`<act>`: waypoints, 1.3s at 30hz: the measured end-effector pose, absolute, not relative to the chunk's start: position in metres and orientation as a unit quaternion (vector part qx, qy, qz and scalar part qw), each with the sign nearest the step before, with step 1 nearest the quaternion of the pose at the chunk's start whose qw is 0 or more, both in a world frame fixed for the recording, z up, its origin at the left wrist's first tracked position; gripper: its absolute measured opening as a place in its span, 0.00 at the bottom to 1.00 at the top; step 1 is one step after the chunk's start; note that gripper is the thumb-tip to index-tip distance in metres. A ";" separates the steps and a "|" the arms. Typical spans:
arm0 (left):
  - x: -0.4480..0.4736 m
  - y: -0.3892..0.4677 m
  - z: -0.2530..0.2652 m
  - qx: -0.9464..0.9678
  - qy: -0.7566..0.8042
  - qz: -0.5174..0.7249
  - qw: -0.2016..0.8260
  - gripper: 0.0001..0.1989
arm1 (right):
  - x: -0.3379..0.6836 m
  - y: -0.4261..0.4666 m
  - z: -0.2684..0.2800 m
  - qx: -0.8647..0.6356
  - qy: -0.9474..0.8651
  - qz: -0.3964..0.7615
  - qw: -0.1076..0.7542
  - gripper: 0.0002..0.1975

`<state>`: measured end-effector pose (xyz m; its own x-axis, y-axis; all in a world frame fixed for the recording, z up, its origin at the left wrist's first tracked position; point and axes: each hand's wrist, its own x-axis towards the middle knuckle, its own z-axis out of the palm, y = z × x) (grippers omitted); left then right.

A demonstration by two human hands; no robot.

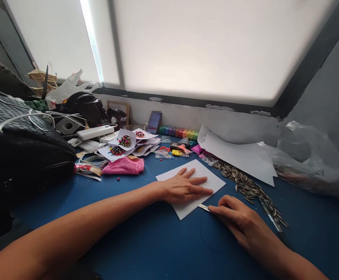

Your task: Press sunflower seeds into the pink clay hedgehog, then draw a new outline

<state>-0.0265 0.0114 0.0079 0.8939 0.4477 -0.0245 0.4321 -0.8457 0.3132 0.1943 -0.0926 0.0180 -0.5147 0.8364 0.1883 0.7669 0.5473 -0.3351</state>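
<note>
My left hand [183,187] lies flat with its fingers spread on a sheet of white paper [183,212], which looks folded or stacked. My right hand [241,217] pinches a thin, pale, flat tool [204,207] between thumb and fingers. The tip of this tool meets the paper's lower right edge; the rest of it is hidden in my grip, so its exact kind cannot be told. To the right of the paper lies a long heap of striped sunflower seeds [245,182]. A slim, clear-and-dark pen-like tool [270,216] rests among the seeds.
Larger white sheets [236,151] and a clear plastic bag [312,167] lie at the right. Behind stand coloured clay packs [181,133]. Decorated paper pieces [125,140], a pink cloth [124,166] and a black bag [26,147] occupy the left of the blue table [157,245].
</note>
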 end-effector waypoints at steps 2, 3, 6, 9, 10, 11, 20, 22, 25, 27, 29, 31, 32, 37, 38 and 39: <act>-0.026 0.010 0.007 0.960 0.231 0.024 0.155 0.25 | 0.194 -0.093 0.018 -0.464 -0.866 0.098 0.158 0.17; -0.025 0.010 0.007 0.960 0.232 0.023 0.153 0.26 | 0.193 -0.093 0.019 -0.463 -0.867 0.097 0.155 0.17; -0.024 0.009 0.007 0.960 0.236 0.020 0.148 0.28 | 0.190 -0.092 0.021 -0.453 -0.874 0.101 0.146 0.16; -0.024 0.009 0.007 0.961 0.237 0.021 0.142 0.30 | 0.188 -0.092 0.023 -0.443 -0.879 0.106 0.143 0.17; -0.024 0.008 0.008 0.961 0.238 0.021 0.140 0.31 | 0.188 -0.092 0.024 -0.442 -0.879 0.107 0.142 0.17; -0.024 0.008 0.008 0.961 0.240 0.020 0.138 0.31 | 0.188 -0.092 0.024 -0.441 -0.880 0.108 0.141 0.17; -0.022 0.007 0.007 0.962 0.245 0.024 0.121 0.29 | 0.183 -0.091 0.020 -0.419 -0.890 0.111 0.140 0.18; -0.022 0.007 0.006 0.962 0.245 0.032 0.118 0.29 | 0.183 -0.092 0.021 -0.416 -0.892 0.118 0.130 0.17; -0.021 0.008 0.005 0.962 0.245 0.036 0.113 0.29 | 0.182 -0.092 0.021 -0.413 -0.893 0.125 0.126 0.17; -0.021 0.007 0.004 0.962 0.246 0.037 0.110 0.29 | 0.180 -0.091 0.020 -0.412 -0.894 0.121 0.129 0.16; -0.021 0.007 0.004 0.962 0.247 0.037 0.108 0.29 | 0.177 -0.090 0.019 -0.409 -0.896 0.116 0.132 0.16; -0.021 0.007 0.004 0.962 0.248 0.037 0.104 0.28 | 0.174 -0.090 0.019 -0.403 -0.898 0.117 0.134 0.16; -0.021 0.007 0.004 0.963 0.248 0.036 0.103 0.28 | 0.173 -0.090 0.020 -0.401 -0.898 0.120 0.133 0.16; -0.020 0.008 0.002 0.964 0.245 0.042 0.096 0.28 | 0.171 -0.093 0.021 -0.408 -0.896 0.131 0.120 0.17; -0.021 0.008 0.001 0.964 0.243 0.047 0.095 0.28 | 0.171 -0.093 0.021 -0.408 -0.896 0.128 0.119 0.17; -0.021 0.008 0.001 0.965 0.241 0.052 0.093 0.28 | 0.171 -0.093 0.020 -0.406 -0.897 0.125 0.120 0.17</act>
<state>-0.0206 0.0077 0.0008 0.8782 0.4752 0.0548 0.4558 -0.8661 0.2052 0.1706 -0.0935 0.0203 -0.6414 0.7587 0.1135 0.6987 0.6389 -0.3220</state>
